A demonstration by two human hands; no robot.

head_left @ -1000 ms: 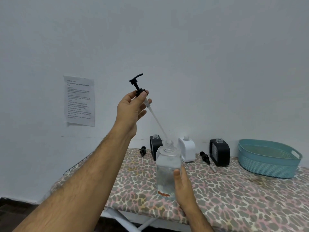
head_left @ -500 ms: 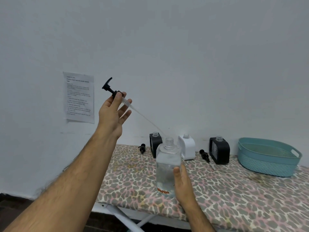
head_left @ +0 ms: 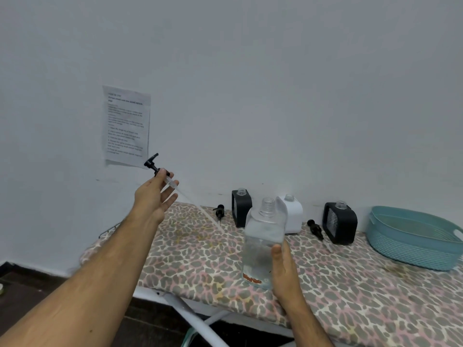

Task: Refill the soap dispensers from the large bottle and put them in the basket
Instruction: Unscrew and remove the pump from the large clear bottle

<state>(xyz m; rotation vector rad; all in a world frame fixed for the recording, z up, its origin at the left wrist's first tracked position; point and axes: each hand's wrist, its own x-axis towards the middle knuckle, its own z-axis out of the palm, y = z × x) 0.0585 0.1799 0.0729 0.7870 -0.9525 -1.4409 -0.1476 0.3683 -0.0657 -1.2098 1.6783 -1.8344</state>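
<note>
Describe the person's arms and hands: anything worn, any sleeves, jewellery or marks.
Both forearms are bare, with no sleeve in view up to the frame edge. The left hand and the right hand wear no gloves; no ring, watch or bracelet shows on either hand or wrist. The left forearm is hairy. No tattoos or other markings show. The nails are too small to judge.

The print on the sheet of paper taped to the wall is too blurred to read. The basket runs off the right edge, so its far end is out of sight. The clear tube hanging from the pump fades against the patterned cover and its tip is hard to trace. The big bottle hides part of the white dispenser behind it. The right hand covers the bottle's lower right side, and the small label there cannot be made out.
</note>
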